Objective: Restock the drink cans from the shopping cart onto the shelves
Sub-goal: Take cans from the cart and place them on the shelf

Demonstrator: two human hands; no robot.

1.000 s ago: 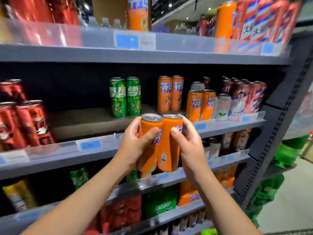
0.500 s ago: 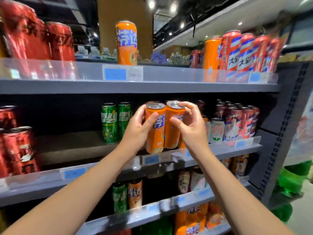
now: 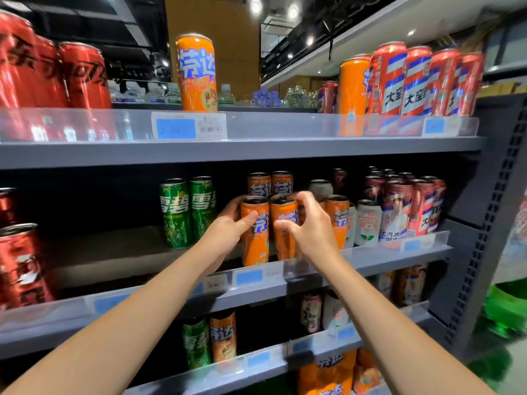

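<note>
Both hands, left hand [image 3: 228,235] and right hand [image 3: 309,230], are gripping two upright orange cans [image 3: 255,232] mid-body at twelve o'clock; they're probably full, heavy, slick-sided.

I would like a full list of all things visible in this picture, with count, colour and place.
Held orange drink cans: two, orange, front of middle shelf, one in each hand.
Other orange cans: at least three, middle shelf, behind and right of them.
Tall orange can: one, top shelf centre.
Green drink cans: two, middle shelf, left of the hands.
Red cans: several, top shelf left; more at middle left.
Red, white and blue striped cans: several, top shelf right.
Grey metal shelves: four levels visible.
Left hand: grips left held can.
Right hand: grips right held can.
</note>
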